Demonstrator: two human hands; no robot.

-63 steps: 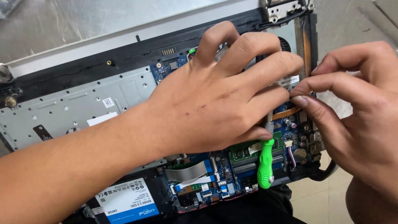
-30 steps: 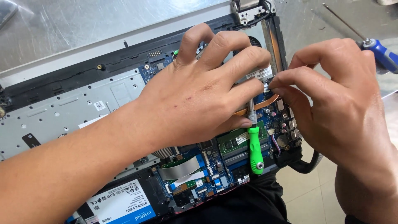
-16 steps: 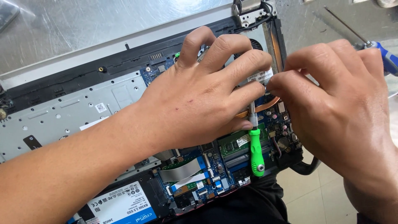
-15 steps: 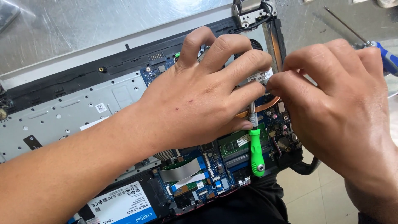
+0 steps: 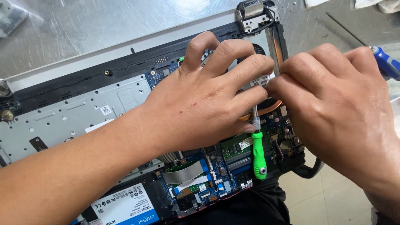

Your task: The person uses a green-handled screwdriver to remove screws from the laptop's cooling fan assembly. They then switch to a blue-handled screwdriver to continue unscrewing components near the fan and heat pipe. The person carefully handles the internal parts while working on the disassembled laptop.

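Observation:
An opened laptop (image 5: 83,108) lies with its underside parts bare. My left hand (image 5: 204,96) is spread over the fan (image 5: 260,46) at the laptop's upper right. A green-handled screwdriver (image 5: 259,154) pokes out below it, its metal shaft tucked between my ring and little fingers. My right hand (image 5: 333,104) comes in from the right, its fingertips pinched together against my left fingertips by the fan's white label (image 5: 262,80). What they pinch is hidden. A copper heat pipe (image 5: 271,108) shows between the hands.
A blue and white drive (image 5: 125,206) sits at the laptop's lower left, beside flat ribbon cables (image 5: 187,173) and a memory stick (image 5: 239,146). A metal hinge (image 5: 252,12) stands at the top. A blue-handled screwdriver (image 5: 385,62) lies on the steel table (image 5: 83,25) at far right.
My right hand has closed in until its fingertips meet my left fingertips at the fan. My left hand and the green screwdriver have stayed in place on the laptop.

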